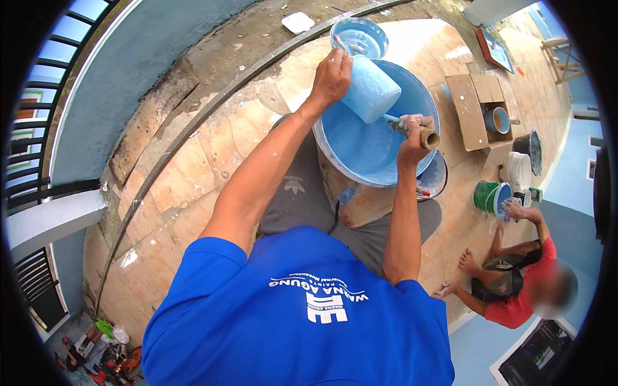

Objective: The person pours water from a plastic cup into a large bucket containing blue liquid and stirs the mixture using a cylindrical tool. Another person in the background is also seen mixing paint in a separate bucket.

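My left hand (333, 76) is closed on the upper edge of a small light-blue pail (373, 90). The pail is tipped over a wide basin (351, 145) coated with blue paint inside. In my right hand (412, 136) is a thick brown stick with a round end (429, 138), perhaps bamboo; its paint-smeared far end is close to the pail's base. Whether that end touches the pail, I cannot tell. Behind the basin stands a blue bucket (364, 37) with what looks like a brush handle in it. Partly hidden by my right forearm, another container (435, 177) sits beside the basin.
To the right, a co-worker in a red shirt (524, 283) sits with one hand at a green paint bucket (487, 197). A cardboard box (468, 112), a white bucket (515, 170) and a dark bucket (529, 149) stand nearby. A long curved strip (187, 132) crosses the paint-spotted tiles (187, 186).
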Demonstrator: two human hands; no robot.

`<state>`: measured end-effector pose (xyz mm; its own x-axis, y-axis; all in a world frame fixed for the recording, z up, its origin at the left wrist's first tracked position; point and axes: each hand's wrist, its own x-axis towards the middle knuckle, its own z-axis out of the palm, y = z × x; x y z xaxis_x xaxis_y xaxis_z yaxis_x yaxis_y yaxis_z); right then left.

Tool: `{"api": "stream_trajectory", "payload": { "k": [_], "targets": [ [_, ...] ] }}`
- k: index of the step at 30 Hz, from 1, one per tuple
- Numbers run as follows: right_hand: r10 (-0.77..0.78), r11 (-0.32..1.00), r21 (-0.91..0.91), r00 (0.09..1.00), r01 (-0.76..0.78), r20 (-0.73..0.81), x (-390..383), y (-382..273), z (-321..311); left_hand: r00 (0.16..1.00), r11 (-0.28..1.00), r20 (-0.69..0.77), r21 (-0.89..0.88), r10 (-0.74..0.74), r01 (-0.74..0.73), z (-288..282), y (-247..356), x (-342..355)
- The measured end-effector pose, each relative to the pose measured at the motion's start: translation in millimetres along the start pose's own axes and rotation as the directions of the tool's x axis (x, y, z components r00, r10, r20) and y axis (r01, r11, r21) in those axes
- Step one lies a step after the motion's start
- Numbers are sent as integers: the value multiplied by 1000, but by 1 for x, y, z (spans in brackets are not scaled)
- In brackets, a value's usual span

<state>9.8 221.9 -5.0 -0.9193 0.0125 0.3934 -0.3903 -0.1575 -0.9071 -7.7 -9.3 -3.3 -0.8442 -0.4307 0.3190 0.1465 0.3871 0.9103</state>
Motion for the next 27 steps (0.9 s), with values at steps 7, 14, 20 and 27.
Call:
{"api": "stream_trajectory", "payload": {
  "k": [7, 14, 20, 27],
  "targets": [
    [65, 992, 86, 962, -91, 266, -52, -48, 5, 1000, 1000, -15, 6, 26, -26, 2, -7, -1],
    [168, 983, 1, 906, -183, 388, -68, -72, -19, 1000, 1000, -7, -3, 20, -20, 2, -6, 0],
    [86, 995, 34, 973, -96, 216, -43, -80, -21, 1000, 1000, 4, -10, 7, -7, 1, -5, -2],
    [9, 996, 87, 999, -6, -36, -6, -46, -2, 1000, 1000, 3, -8, -11, 12, 1, -4, -2]
  ]
}}
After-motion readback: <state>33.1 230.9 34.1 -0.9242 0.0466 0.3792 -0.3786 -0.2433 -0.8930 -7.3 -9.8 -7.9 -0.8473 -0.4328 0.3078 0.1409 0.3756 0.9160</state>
